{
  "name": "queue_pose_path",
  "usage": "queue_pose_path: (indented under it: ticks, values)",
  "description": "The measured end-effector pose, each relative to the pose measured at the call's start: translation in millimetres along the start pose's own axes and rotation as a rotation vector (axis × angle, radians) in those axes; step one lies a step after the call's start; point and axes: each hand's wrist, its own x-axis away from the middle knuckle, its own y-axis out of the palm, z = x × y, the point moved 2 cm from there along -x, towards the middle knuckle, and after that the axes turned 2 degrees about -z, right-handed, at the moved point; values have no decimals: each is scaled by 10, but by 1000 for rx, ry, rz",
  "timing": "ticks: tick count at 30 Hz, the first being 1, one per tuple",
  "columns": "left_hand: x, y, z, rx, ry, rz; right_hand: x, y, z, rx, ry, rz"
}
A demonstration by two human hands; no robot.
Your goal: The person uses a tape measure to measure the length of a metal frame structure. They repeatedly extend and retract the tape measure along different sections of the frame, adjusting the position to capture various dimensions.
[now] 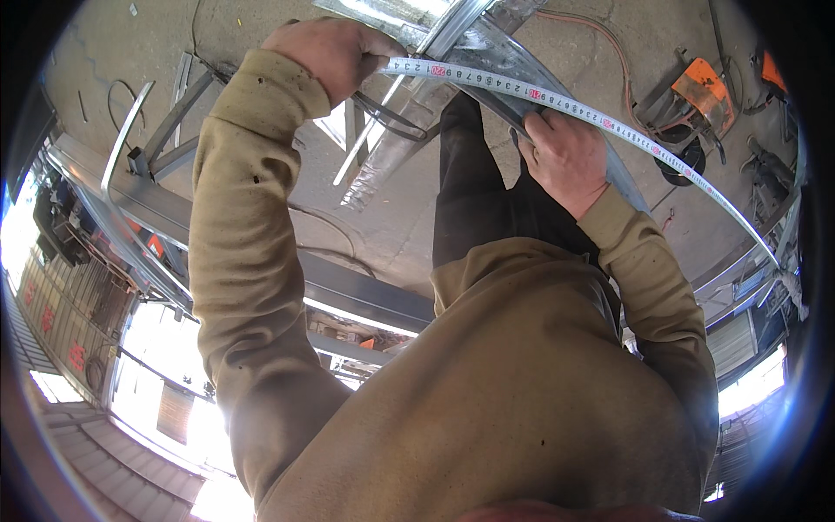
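Note:
At the upper left, my left hand (326,54) is closed around the near end of the visible stretch of a white tape measure (500,83). The tape runs out to the right in a long curve, with its markings facing up. Below it, my right hand (567,163) has its fingers curled over the edge of a long grey metal profile (513,63). The tape passes just above the right hand's knuckles; whether they touch is unclear. My right fingertips are partly hidden by the hand itself.
Shiny metal bars (452,30) cross at the top centre. Cables lie on the concrete floor (391,230). An orange-cased piece of equipment (703,91) stands at the upper right. Long steel beams (374,296) run behind my left arm, and a metal frame (178,130) stands at the left.

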Motion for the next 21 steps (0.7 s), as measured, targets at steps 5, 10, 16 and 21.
queue_pose_path:
  ticks: [5, 10, 16, 21]
  values:
    - [-23, -4, -15, 16, 25, 7, 7, -4, 8, -10, -5, -4]
    - [-30, -26, -3, 10, 26, -5, 0, -10, -9, 18, 8, -5]
    - [-68, -43, -7, 7, 31, -28, -6, -16, -14, 26, 23, -13]
    - [-68, -29, -6, -23, 20, -26, -5, -3, -10, 13, 31, -26]
